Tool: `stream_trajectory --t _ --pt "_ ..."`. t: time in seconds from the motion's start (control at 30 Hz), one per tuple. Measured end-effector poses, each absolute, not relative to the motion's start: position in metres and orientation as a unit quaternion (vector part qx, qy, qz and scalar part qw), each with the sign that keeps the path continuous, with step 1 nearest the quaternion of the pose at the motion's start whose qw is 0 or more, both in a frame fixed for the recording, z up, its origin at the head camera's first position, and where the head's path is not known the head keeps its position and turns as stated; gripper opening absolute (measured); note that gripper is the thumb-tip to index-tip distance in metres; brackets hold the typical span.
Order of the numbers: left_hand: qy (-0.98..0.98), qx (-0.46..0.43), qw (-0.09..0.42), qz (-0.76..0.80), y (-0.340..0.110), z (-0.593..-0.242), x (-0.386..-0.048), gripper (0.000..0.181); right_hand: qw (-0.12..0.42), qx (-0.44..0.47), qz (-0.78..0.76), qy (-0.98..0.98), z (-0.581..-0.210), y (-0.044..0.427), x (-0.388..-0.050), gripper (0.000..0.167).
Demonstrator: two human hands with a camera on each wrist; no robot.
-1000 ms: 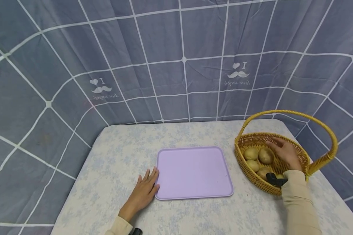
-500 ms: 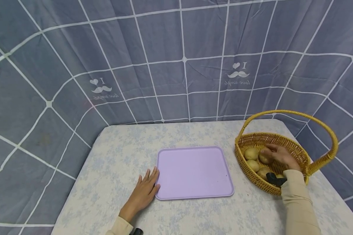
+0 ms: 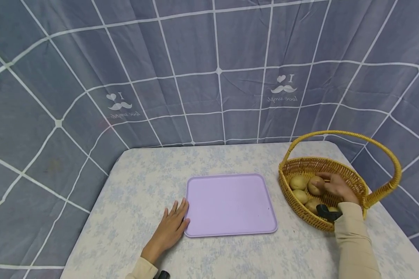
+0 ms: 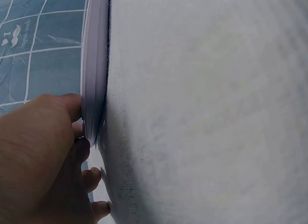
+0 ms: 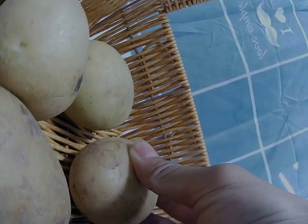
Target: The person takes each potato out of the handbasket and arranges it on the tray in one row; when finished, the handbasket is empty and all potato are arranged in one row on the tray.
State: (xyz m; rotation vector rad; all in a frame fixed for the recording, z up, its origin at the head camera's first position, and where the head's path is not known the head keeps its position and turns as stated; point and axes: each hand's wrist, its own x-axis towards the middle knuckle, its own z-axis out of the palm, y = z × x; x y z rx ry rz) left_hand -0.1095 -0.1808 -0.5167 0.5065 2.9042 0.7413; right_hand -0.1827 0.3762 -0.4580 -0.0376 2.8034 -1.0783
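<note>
And the right hand (image 3: 339,187) pinched a potato (image 5: 107,180), likely firm, weighty, best held round its middle, the left hand (image 3: 170,226) spread at the left edge of the tray (image 3: 230,205).

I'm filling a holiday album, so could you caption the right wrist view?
A right hand grips one potato in a wicker basket, with three more potatoes nearby.

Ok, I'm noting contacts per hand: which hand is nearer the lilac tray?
Left: the left hand touches the left edge of the lilac tray, while the right hand is beyond its right edge, inside the wicker basket, gripping a potato.
</note>
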Motion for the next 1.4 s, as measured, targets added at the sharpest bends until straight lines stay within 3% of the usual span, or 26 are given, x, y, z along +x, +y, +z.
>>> stream_trajectory --t 0.53,0.83,1.0,1.17,1.4 --pt "0.953 0.169 0.051 0.248 -0.179 -0.517 -0.109 0.057 0.017 0.000 -0.383 0.924 -0.453 0.380 -0.175 0.058" --pt "0.954 0.168 0.046 0.242 -0.178 -0.516 -0.109 0.057 -0.072 -0.032 -0.593 0.801 -0.415 0.366 -0.155 0.047" --pt "0.955 0.167 0.043 0.243 -0.179 -0.516 -0.109 0.056 -0.100 -0.133 -0.717 0.677 -0.393 0.331 -0.151 0.045" --pt "0.954 0.168 0.042 0.244 -0.181 -0.517 -0.109 0.057 -0.073 -0.208 -0.712 0.667 -0.387 0.276 -0.158 0.044" --pt "0.953 0.171 0.041 0.247 -0.180 -0.518 -0.109 0.057 0.029 -0.224 -0.679 0.699 -0.406 0.188 -0.190 0.046"
